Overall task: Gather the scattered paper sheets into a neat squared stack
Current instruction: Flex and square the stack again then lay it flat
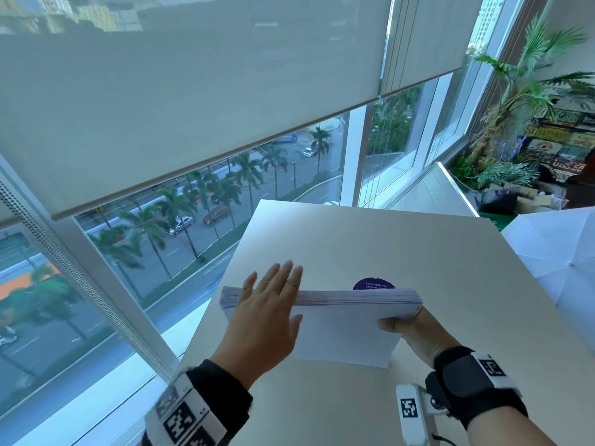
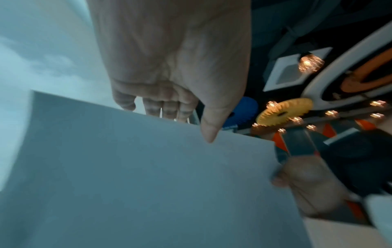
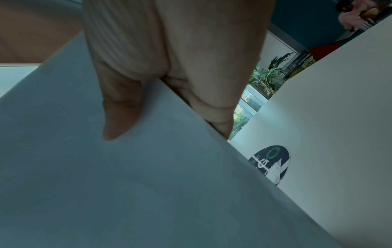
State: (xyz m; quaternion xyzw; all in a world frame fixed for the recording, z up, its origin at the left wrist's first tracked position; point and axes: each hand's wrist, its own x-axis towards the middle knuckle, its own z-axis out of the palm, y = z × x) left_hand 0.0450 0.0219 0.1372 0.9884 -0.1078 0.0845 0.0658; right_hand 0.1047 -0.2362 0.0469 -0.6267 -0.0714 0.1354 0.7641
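Observation:
A thick stack of white paper sheets stands on its long edge on the pale table, its top edge level and slightly fanned at the left end. My left hand lies across the top edge near the left corner, fingers straight and together, thumb against the front sheet. My right hand grips the stack's right end. Its thumb lies on the front sheet, and the fingers are behind the stack.
A round purple sticker lies on the table just behind the stack. The table's left edge runs close along a tall window. A white umbrella-like reflector stands off the right edge, with potted plants beyond.

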